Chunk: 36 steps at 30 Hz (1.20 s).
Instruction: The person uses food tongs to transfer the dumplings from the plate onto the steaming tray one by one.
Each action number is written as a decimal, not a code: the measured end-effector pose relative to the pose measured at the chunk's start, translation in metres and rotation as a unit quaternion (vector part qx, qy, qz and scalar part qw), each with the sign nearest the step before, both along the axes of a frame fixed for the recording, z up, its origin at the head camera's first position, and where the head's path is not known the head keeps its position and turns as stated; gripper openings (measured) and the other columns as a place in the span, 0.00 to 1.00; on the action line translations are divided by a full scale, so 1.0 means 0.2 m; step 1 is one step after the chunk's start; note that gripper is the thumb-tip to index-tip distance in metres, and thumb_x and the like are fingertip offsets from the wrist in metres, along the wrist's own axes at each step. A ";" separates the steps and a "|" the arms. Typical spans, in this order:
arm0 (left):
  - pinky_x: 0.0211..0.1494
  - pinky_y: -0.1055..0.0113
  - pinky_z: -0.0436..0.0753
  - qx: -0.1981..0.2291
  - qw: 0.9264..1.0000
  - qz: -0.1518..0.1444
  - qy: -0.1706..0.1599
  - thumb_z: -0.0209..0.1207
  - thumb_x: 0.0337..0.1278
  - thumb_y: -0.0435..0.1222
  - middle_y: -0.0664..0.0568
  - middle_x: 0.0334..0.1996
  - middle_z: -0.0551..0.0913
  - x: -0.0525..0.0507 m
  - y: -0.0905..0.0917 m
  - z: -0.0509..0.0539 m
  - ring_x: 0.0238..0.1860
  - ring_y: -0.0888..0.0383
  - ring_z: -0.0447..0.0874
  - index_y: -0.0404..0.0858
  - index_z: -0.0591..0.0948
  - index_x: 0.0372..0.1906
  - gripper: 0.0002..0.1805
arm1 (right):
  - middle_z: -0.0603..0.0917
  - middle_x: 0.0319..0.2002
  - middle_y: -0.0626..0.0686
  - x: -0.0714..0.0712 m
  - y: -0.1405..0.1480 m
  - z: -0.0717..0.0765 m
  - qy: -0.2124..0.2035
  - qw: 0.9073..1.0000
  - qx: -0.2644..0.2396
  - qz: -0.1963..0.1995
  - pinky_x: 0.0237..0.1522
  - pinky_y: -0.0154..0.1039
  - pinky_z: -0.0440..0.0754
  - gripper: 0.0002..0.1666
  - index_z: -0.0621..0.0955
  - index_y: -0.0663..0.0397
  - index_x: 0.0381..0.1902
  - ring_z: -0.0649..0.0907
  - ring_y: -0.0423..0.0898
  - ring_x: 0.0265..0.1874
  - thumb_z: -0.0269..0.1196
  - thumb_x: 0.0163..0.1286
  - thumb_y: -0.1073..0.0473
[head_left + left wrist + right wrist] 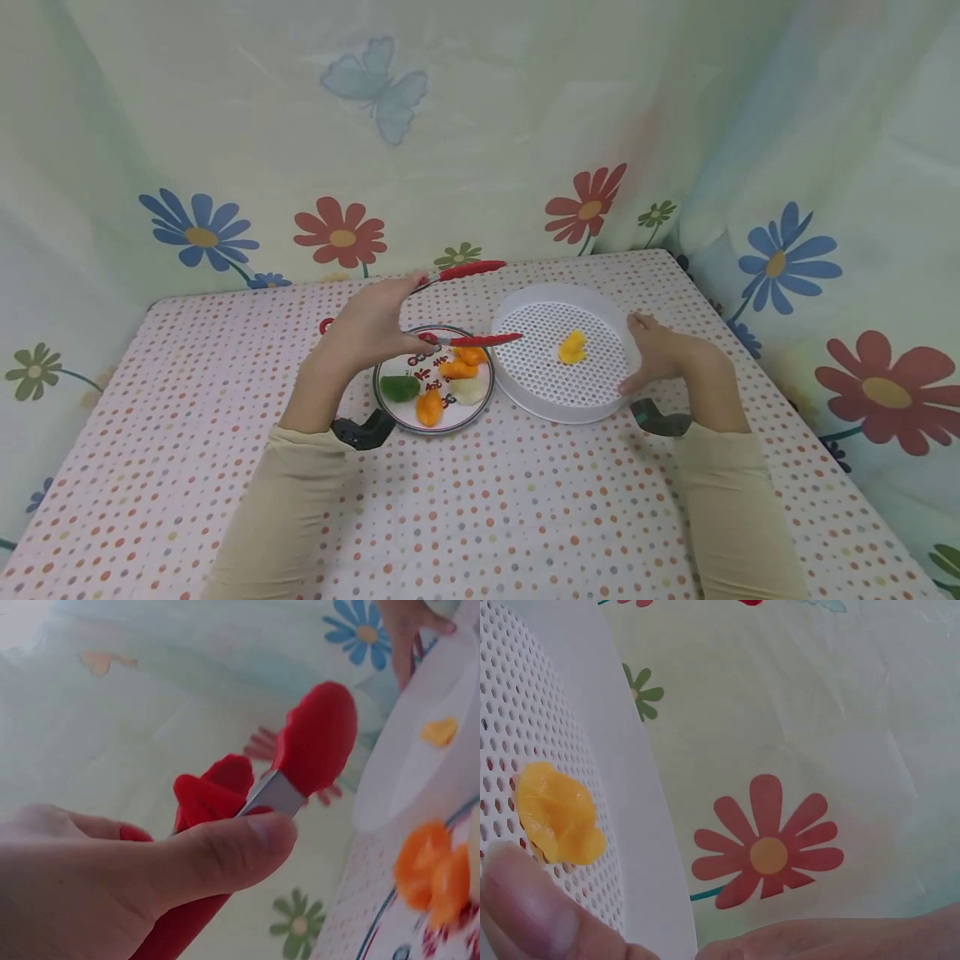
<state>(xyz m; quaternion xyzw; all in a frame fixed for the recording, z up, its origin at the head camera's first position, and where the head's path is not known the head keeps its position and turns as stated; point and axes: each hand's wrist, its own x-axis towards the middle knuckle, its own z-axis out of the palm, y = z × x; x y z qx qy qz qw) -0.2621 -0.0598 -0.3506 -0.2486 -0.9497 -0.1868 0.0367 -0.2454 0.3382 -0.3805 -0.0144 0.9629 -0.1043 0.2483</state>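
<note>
My left hand [367,325] holds a pair of tongs [319,735] with red scalloped tips, spread apart above the plate and the basket's left side; nothing is between them. Beneath them a round plate [405,417] with a dark rim carries several orange pieces [429,407], a green piece [400,387] and a pale one [468,390]. To its right sits a round white perforated basket [525,375] with one yellow dumpling-like piece [559,814] on its floor. My right hand [667,354] grips the basket's right side, thumb nearer me, fingers toward the back.
A polka-dot cloth [480,517] covers the table. Behind and at both sides hangs a flowered curtain [480,167], close to the table's back edge. The plate and basket stand side by side, almost touching. Dark devices [365,431] are strapped at both wrists.
</note>
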 end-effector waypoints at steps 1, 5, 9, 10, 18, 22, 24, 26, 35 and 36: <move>0.63 0.51 0.74 0.000 1.000 0.001 -0.002 0.75 0.33 0.53 0.48 0.65 0.72 0.00 -0.04 0.00 0.64 0.48 0.71 0.42 0.61 0.72 0.56 | 0.39 0.71 0.76 0.00 0.00 0.00 -0.001 1.000 0.001 0.001 0.65 0.69 0.50 0.76 0.41 0.74 0.71 0.45 0.73 0.69 0.75 0.45 0.40; 0.61 0.49 0.75 0.008 1.000 0.025 -0.014 0.76 0.32 0.51 0.45 0.64 0.73 0.03 -0.19 -0.03 0.63 0.46 0.71 0.40 0.61 0.71 0.57 | 0.39 0.71 0.76 -0.01 0.01 0.00 0.000 1.000 0.003 0.005 0.65 0.69 0.50 0.77 0.41 0.75 0.71 0.45 0.74 0.69 0.75 0.44 0.39; 0.60 0.48 0.75 0.017 0.999 0.049 -0.012 0.77 0.30 0.50 0.44 0.65 0.72 0.03 -0.29 -0.05 0.64 0.45 0.71 0.39 0.62 0.71 0.58 | 0.38 0.71 0.76 -0.02 0.02 0.00 0.000 1.000 0.001 0.005 0.65 0.70 0.50 0.78 0.40 0.74 0.71 0.45 0.74 0.69 0.75 0.44 0.38; 0.60 0.47 0.75 0.017 0.998 0.052 -0.012 0.77 0.30 0.50 0.44 0.65 0.72 0.02 -0.30 -0.06 0.64 0.45 0.70 0.39 0.61 0.71 0.58 | 0.38 0.71 0.76 -0.02 0.03 0.00 0.000 1.000 0.001 0.004 0.64 0.70 0.50 0.78 0.40 0.74 0.71 0.45 0.74 0.69 0.75 0.43 0.38; 0.61 0.44 0.73 0.002 0.996 0.074 -0.055 0.77 0.31 0.50 0.45 0.68 0.68 0.05 -0.42 -0.06 0.67 0.43 0.66 0.43 0.61 0.72 0.57 | 0.38 0.71 0.75 -0.02 0.02 0.00 -0.005 1.000 -0.016 0.008 0.63 0.71 0.50 0.78 0.39 0.73 0.71 0.44 0.75 0.69 0.75 0.44 0.38; 0.61 0.43 0.72 -0.020 0.993 0.079 -0.081 0.76 0.32 0.51 0.43 0.68 0.68 0.07 -0.47 -0.03 0.66 0.41 0.67 0.44 0.60 0.72 0.57 | 0.37 0.71 0.75 -0.02 0.03 0.00 -0.006 1.000 -0.015 -0.003 0.63 0.72 0.49 0.78 0.39 0.73 0.72 0.44 0.75 0.68 0.75 0.44 0.39; 0.60 0.43 0.73 -0.031 0.992 0.080 -0.093 0.76 0.32 0.52 0.42 0.67 0.69 0.08 -0.49 -0.02 0.65 0.41 0.68 0.45 0.61 0.72 0.57 | 0.37 0.71 0.75 -0.02 0.03 0.00 -0.006 1.000 -0.014 -0.004 0.63 0.72 0.49 0.79 0.39 0.73 0.72 0.44 0.75 0.68 0.75 0.43 0.39; 0.59 0.42 0.73 -0.042 0.991 0.083 -0.099 0.76 0.32 0.52 0.41 0.66 0.70 0.08 -0.50 -0.02 0.64 0.41 0.69 0.45 0.62 0.72 0.56 | 0.37 0.71 0.76 -0.02 0.04 0.00 -0.006 1.000 -0.015 -0.003 0.63 0.71 0.49 0.79 0.39 0.73 0.72 0.44 0.75 0.68 0.75 0.43 0.38; 0.52 0.45 0.79 -0.074 0.984 0.087 -0.135 0.78 0.30 0.47 0.41 0.60 0.76 0.13 -0.52 -0.02 0.57 0.43 0.75 0.45 0.68 0.69 0.52 | 0.36 0.70 0.76 -0.04 0.03 -0.03 -0.015 1.000 -0.017 0.002 0.62 0.72 0.49 0.79 0.38 0.73 0.71 0.44 0.75 0.68 0.75 0.43 0.38; 0.51 0.46 0.80 -0.079 0.983 0.083 -0.142 0.78 0.30 0.47 0.42 0.56 0.79 0.13 -0.52 -0.02 0.53 0.44 0.78 0.45 0.68 0.68 0.52 | 0.37 0.70 0.76 -0.04 0.03 -0.03 -0.015 1.000 -0.017 0.003 0.62 0.72 0.50 0.79 0.38 0.73 0.71 0.44 0.75 0.68 0.75 0.43 0.38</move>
